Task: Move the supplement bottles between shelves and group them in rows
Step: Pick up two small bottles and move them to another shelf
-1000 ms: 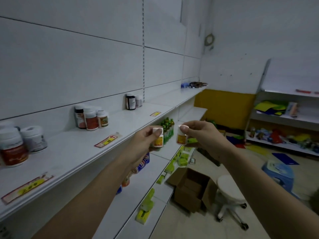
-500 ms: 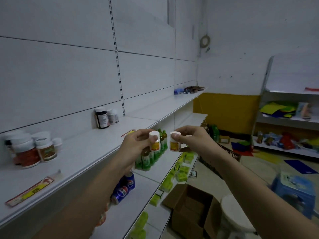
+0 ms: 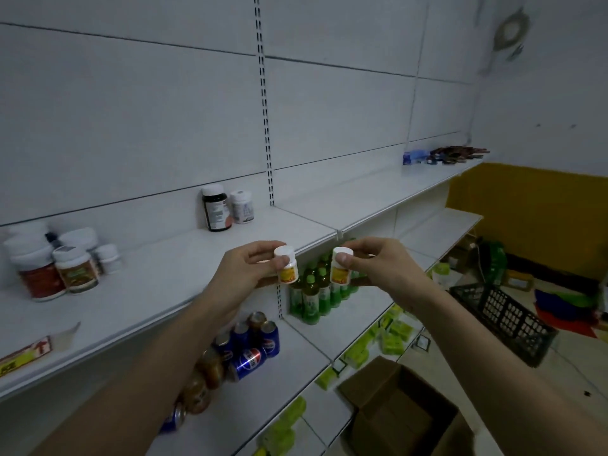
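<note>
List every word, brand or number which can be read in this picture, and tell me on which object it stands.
"PEPSI": blue drink cans on the lower shelf, read mostly from the logo.
Red-and-yellow shelf-edge tag: marks too blurred to read.
Small white yellow-labelled bottles in the left hand and right hand: unreadable.
Dark brown bottle: print too small.

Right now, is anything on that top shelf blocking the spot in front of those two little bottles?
Nothing visible. The left hand and right hand each hold a small bottle at the shelf edge; the dark bottle stands farther back.
</note>
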The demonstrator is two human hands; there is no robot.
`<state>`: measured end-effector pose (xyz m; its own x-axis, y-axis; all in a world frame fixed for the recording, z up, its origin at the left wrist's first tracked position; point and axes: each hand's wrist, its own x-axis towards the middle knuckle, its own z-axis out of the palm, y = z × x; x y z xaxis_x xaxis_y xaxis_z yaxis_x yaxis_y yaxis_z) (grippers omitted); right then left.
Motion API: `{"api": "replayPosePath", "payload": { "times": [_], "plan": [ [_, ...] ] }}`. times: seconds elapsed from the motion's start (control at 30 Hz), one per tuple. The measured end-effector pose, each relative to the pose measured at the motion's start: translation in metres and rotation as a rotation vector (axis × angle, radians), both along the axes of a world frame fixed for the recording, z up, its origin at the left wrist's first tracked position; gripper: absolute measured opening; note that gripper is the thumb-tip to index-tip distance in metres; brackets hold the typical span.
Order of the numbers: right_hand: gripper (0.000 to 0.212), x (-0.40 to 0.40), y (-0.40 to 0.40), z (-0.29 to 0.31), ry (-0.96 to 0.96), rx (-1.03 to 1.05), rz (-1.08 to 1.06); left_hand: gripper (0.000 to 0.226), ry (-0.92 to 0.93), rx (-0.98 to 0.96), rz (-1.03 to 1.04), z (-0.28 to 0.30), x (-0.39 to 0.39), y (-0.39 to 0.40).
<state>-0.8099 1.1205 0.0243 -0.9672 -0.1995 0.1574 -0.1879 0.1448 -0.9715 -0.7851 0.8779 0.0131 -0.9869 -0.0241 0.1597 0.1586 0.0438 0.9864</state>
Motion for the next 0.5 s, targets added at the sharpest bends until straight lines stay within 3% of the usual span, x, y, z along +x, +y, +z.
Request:
{"api": "replayPosePath", "payload": {
  "times": [0.13,0.5],
  "plan": [
    [0.021,-0.058,-0.027,-0.007,0.001,0.020,0.068,0.030,0.002,-0.011,0.145,-0.005,-0.030,-0.021],
    [0.023,-0.182,-0.123,-0.006,0.133,0.109,0.390,0.027,0.029,-0.131,0.482,-0.023,-0.096,-0.073]
  ]
}}
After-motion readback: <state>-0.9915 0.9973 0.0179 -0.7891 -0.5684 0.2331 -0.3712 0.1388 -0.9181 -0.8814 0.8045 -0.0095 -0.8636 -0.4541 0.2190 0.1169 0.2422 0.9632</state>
